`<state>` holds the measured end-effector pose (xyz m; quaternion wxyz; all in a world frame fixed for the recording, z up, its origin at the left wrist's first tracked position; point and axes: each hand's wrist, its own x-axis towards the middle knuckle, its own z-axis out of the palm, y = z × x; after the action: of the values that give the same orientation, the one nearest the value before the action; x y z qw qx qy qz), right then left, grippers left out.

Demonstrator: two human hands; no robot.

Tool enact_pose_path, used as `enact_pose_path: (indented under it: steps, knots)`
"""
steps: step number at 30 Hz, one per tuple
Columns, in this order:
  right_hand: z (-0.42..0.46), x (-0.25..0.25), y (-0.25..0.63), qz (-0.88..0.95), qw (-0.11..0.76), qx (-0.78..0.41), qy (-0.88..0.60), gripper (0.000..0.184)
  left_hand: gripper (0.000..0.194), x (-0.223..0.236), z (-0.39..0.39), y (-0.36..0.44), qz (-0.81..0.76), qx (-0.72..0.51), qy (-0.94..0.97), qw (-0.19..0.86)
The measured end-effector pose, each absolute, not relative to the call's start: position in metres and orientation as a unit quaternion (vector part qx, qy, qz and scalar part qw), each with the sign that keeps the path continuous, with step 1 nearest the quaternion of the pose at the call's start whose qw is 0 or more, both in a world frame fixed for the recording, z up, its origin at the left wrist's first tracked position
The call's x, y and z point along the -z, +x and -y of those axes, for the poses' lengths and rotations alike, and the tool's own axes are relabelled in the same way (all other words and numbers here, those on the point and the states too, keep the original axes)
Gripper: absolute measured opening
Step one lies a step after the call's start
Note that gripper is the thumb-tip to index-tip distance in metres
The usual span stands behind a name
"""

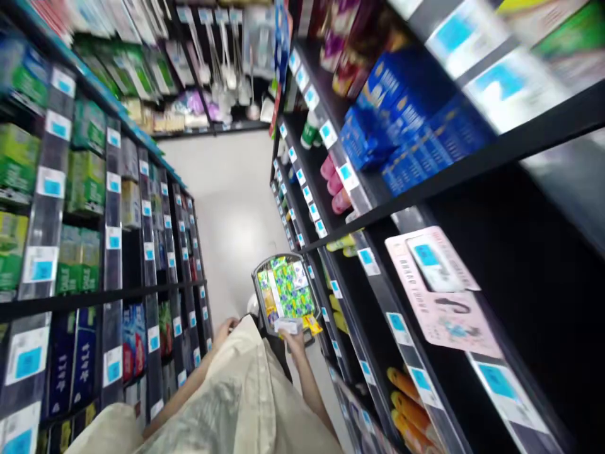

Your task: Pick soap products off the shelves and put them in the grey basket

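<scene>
I look down a shop aisle over my pale beige clothes (236, 397). My right hand (297, 343) is closed on a small white box (288, 325), held at the near edge of a grey shopping basket (258, 277) that stands on the floor ahead. In the basket lie green patterned packs (293, 293) and yellow packets. My left hand (225, 328) hangs by my side near the left shelving, holding nothing I can see; its fingers are small and partly hidden by my clothing.
Black shelves line both sides. The left shelving (118, 290) holds green and blue boxes. Blue cartons (401, 120), pink bottles (335, 186) and orange packs (411, 403) fill the right shelving. The pale floor (231, 208) runs to a back wall hung with utensils (227, 69).
</scene>
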<state>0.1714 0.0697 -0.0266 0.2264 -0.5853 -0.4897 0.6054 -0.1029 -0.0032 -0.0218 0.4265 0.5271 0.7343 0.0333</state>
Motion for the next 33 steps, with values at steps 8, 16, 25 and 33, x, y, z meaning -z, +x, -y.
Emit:
enact_pose_path:
  steps: [8,16,25,33]
  knots:
    - [-0.07,0.018,0.098,0.121,0.368,-0.693,-0.608,0.036,0.056,0.0,-0.087,-0.06,-0.577,-0.11,0.695,0.415]
    - [-0.082,-0.021,0.09,0.076,0.47,-0.677,-0.562,0.048,0.04,-0.023,-0.108,-0.073,-0.504,-0.221,0.745,0.377]
    - [-0.065,-0.041,0.095,0.223,0.544,-0.579,-0.565,0.055,0.05,-0.023,-0.085,-0.09,-0.555,-0.172,0.75,0.316]
    - [-0.041,-0.069,0.143,0.357,0.495,-0.538,-0.581,0.055,0.07,-0.068,-0.067,-0.039,-0.583,-0.371,0.523,0.499]
